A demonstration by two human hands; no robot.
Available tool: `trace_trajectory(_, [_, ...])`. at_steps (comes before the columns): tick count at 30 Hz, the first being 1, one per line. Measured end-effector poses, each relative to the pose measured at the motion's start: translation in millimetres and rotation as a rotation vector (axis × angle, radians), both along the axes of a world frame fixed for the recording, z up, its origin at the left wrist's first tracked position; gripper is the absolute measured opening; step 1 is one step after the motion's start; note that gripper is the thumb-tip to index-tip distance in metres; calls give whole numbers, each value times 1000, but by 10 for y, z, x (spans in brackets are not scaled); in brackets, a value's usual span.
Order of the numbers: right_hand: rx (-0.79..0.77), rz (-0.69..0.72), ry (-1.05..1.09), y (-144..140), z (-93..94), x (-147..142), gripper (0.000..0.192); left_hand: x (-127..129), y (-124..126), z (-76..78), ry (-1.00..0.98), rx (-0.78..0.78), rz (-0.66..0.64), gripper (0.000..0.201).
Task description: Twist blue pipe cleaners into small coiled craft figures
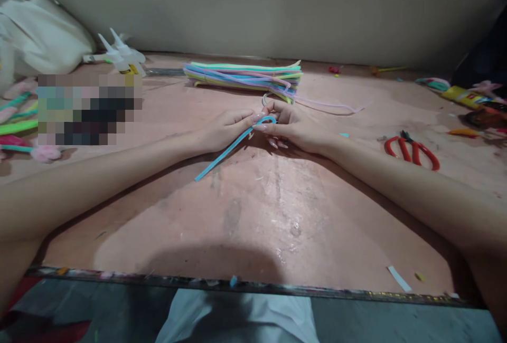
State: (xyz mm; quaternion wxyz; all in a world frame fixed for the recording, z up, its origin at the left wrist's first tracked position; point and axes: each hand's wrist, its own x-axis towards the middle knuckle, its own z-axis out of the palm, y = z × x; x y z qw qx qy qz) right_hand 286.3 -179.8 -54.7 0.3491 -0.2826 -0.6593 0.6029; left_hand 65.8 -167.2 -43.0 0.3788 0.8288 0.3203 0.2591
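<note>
A blue pipe cleaner (pixel 222 155) lies slanted over the pink table (pixel 257 216), its far end bent into a small loop between my fingertips. My left hand (pixel 225 129) pinches the stem just below the loop. My right hand (pixel 293 126) grips the curled end from the other side, thumb and forefinger closed on it. Both hands meet at the table's middle, forearms resting on the surface. Just behind them sits a stack of pastel pipe cleaners (pixel 243 76), with one lilac strand (pixel 332 106) trailing out to the right.
Red-handled pliers (pixel 412 151) lie at the right. A white glue gun (pixel 121 55) and a pale bag (pixel 39 37) are at the far left, with green and pink craft pieces (pixel 19 126) below. Small scraps (pixel 398 278) dot the near edge. A grey wall backs the table.
</note>
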Motion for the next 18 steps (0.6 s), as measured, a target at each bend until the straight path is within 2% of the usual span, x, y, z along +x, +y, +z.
trace_trajectory(3, [39,-35,0,-16,24,-4,44,-9,31,0,-33,-72,-68,64])
trace_trajectory(6, [99,-29,-17,-32,60,14,44,-11,29,12,-73,-241,-135,60])
trace_trajectory(9, [120,-33,51,-33,42,-2,53,-4,-23,19,-123,-309,-109,54])
trace_trajectory(13, [26,-37,236,-39,-56,-142,59,59,-119,-21,-349,-259,47,51])
trace_trajectory(18, [-74,-51,267,-110,-94,-327,55,133,-128,-114,-454,-26,205,50])
